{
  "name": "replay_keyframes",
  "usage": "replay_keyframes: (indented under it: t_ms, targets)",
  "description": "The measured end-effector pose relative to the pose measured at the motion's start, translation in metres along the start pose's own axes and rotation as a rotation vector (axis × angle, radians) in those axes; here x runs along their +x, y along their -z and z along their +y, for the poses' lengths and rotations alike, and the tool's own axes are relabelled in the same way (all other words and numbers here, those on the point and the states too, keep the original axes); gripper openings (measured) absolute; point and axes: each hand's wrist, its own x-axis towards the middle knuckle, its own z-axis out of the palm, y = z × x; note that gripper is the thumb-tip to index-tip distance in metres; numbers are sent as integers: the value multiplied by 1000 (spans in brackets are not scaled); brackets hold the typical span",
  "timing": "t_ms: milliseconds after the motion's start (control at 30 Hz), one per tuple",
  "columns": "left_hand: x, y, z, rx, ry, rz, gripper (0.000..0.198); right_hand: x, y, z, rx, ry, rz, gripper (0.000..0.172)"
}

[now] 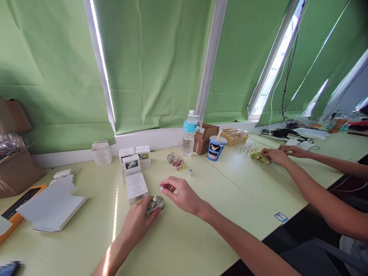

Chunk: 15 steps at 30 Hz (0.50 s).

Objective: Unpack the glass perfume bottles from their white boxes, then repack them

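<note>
My left hand (137, 219) is wrapped round a small, rounded clear glass bottle (156, 206) with a silvery neck, steadying it on the table. Above and to the right of it, my right hand (183, 194) has thumb and forefinger pinched on a small white piece (161, 188), too small to name. A silver cap (190, 172) stands on the table beyond the right hand. Behind that lies a cluster of small ornate bottles (176, 161) in pink and gold tones. Touching distance from my left fingers, a white printed box (137, 186) lies flat.
White boxes with flower pictures (143, 156) stand near the wall. A water bottle (188, 136), a blue cup with straw (216, 148) and cardboard boxes (204, 138) line the back. At right, a co-worker's hands (277, 155) handle a green item. White papers (56, 207) lie left.
</note>
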Motion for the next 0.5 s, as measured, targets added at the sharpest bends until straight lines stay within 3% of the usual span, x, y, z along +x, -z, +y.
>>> replay_keyframes:
  t_ms: [133, 400, 500]
  targets:
    - [0, -1, -1, -24, -13, 0, 30, -1, -10, -23, -56, 150, -14, 16]
    - [0, -2, -2, -56, -45, 15, 25, 1, -15, -19, -147, 227, -62, 18]
    - [0, -2, -3, -55, -39, 21, 25, -1, -19, -16, -87, 235, -14, 19]
